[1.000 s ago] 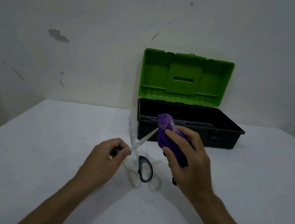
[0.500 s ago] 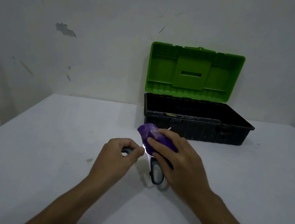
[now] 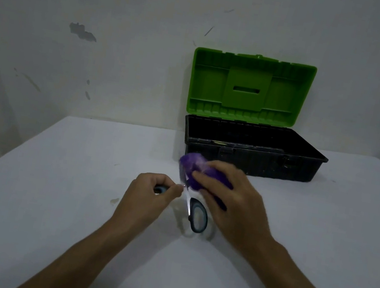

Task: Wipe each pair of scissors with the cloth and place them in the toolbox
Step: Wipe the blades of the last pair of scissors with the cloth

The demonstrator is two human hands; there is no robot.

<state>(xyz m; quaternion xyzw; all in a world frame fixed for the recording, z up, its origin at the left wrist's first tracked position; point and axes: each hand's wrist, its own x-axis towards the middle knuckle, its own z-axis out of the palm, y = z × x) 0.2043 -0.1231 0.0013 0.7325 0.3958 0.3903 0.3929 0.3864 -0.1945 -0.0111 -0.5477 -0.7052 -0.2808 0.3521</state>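
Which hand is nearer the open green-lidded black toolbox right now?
Right. The right hand, holding the purple cloth, is just in front of the toolbox; the left hand grips a scissors handle farther left and back.

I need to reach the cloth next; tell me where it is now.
In the head view, the purple cloth is just right of centre, held in the right hand over the scissors, on the near side of the open toolbox.

The toolbox [image 3: 251, 159] stands on the table [image 3: 49, 195] behind the scissors [image 3: 197, 216], against the wall [image 3: 127, 32].
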